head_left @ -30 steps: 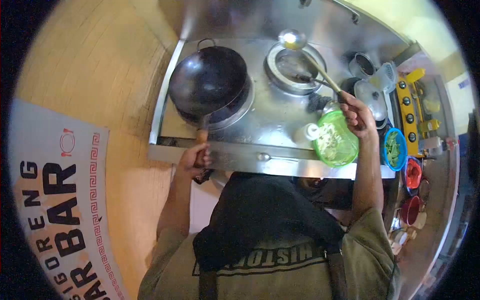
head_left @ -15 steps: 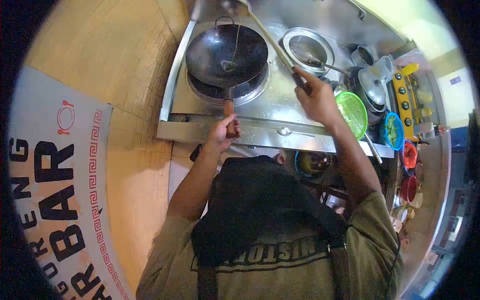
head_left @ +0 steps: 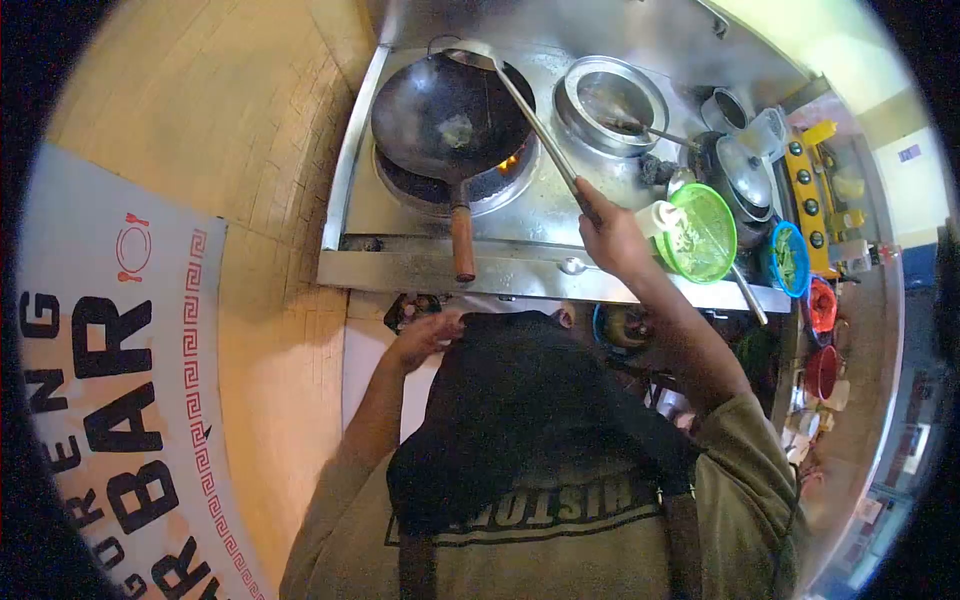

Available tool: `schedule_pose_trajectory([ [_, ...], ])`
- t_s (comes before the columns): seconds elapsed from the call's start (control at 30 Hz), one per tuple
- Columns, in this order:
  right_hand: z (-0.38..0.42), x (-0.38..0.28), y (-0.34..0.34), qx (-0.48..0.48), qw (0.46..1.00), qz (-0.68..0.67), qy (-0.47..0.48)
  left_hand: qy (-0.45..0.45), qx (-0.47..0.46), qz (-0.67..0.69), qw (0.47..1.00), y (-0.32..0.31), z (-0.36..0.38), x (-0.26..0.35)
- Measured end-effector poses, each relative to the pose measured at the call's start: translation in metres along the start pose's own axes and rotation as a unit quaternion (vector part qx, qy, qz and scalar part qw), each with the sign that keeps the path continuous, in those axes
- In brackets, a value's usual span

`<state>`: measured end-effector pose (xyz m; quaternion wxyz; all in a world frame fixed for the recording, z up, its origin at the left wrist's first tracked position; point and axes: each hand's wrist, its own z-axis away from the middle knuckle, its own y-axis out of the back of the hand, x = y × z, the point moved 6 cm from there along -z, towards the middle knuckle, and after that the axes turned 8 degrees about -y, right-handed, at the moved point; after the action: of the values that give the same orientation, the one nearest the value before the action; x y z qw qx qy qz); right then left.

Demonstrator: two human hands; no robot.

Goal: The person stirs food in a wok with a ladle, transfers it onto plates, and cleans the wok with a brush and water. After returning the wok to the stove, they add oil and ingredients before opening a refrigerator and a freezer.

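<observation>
The dark wok (head_left: 410, 115) sits on the left burner, its wooden handle (head_left: 462, 245) pointing toward me. A small pale, wet-looking patch lies at the wok's bottom. My right hand (head_left: 612, 240) is closed around the handle of a long ladle (head_left: 545, 130), whose bowl hangs over the wok's far rim. Flame (head_left: 512, 160) shows under the wok's right side. My left hand (head_left: 428, 338) is off the wok handle, low in front of the apron (head_left: 520, 400), with its fingers stretched out and slightly blurred.
A metal pot (head_left: 612, 100) with a utensil stands right of the wok. A green strainer basket (head_left: 700, 235), a white container (head_left: 655, 218), a lidded pot (head_left: 745, 170) and a blue basket of greens (head_left: 788, 262) stand farther right. A spoon (head_left: 572, 266) lies on the front ledge.
My left hand has let go of the wok handle and drawn back toward my body. The ladle's bowl has come down toward the wok's rim. Flame now shows under the wok.
</observation>
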<state>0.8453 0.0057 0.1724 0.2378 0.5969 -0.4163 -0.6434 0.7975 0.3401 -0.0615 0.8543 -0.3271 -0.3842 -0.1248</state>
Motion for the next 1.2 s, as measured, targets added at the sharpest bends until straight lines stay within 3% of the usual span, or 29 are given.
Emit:
schedule_pose_trajectory([
  [0.07, -0.010, 0.002, -0.002, -0.057, 0.996, 0.035, -0.064, 0.109, 0.014, -0.076, 0.991, 0.005, 0.023, -0.039],
  [0.1, -0.011, 0.005, -0.003, -0.057, 0.996, 0.031, -0.061, 0.026, -0.078, -0.087, 0.993, 0.041, 0.009, -0.119],
  [0.17, -0.016, 0.016, -0.013, -0.057, 0.997, 0.024, -0.050, 0.103, -0.038, -0.129, 0.986, 0.040, 0.032, -0.149],
  [0.2, -0.016, 0.023, -0.016, -0.016, 0.999, -0.033, 0.002, 0.122, -0.025, -0.127, 0.984, 0.037, 0.037, -0.159],
  [0.3, -0.036, 0.008, -0.007, -0.093, 0.987, -0.089, -0.099, 0.161, 0.018, -0.097, 0.982, 0.009, 0.047, -0.141],
  [0.4, -0.061, 0.022, -0.038, -0.197, 0.940, -0.202, -0.195, 0.180, 0.043, -0.052, 0.981, -0.002, 0.041, -0.133],
  [0.5, -0.073, 0.017, -0.052, -0.202, 0.947, -0.154, -0.197, 0.186, 0.061, -0.002, 0.981, -0.004, 0.031, -0.131],
  [0.6, -0.081, 0.013, -0.064, -0.142, 0.978, -0.105, -0.109, 0.177, 0.093, 0.013, 0.980, -0.008, 0.037, -0.112],
  [0.7, -0.075, 0.002, -0.058, -0.178, 0.969, -0.078, -0.154, 0.183, 0.132, -0.014, 0.974, -0.015, 0.071, -0.083],
  [0.8, -0.069, -0.011, -0.051, -0.205, 0.961, -0.054, -0.178, 0.154, 0.095, -0.037, 0.983, 0.035, 0.090, -0.138],
  [0.9, -0.070, -0.008, -0.055, -0.176, 0.976, -0.032, -0.123, 0.126, 0.066, -0.035, 0.989, 0.072, 0.112, -0.178],
  [0.97, -0.069, -0.009, -0.055, -0.173, 0.979, -0.009, -0.109, 0.173, 0.128, -0.007, 0.977, 0.084, 0.117, -0.191],
  [1.03, -0.069, -0.010, -0.054, -0.171, 0.983, 0.020, -0.069, 0.290, 0.227, -0.065, 0.927, 0.078, 0.124, -0.182],
  [1.1, -0.070, -0.009, -0.053, -0.169, 0.984, 0.054, -0.004, 0.254, 0.210, -0.053, 0.942, 0.072, 0.133, -0.162],
  [1.2, -0.061, -0.008, -0.044, -0.186, 0.980, 0.071, 0.006, 0.168, 0.149, -0.090, 0.970, 0.075, 0.128, -0.153],
])
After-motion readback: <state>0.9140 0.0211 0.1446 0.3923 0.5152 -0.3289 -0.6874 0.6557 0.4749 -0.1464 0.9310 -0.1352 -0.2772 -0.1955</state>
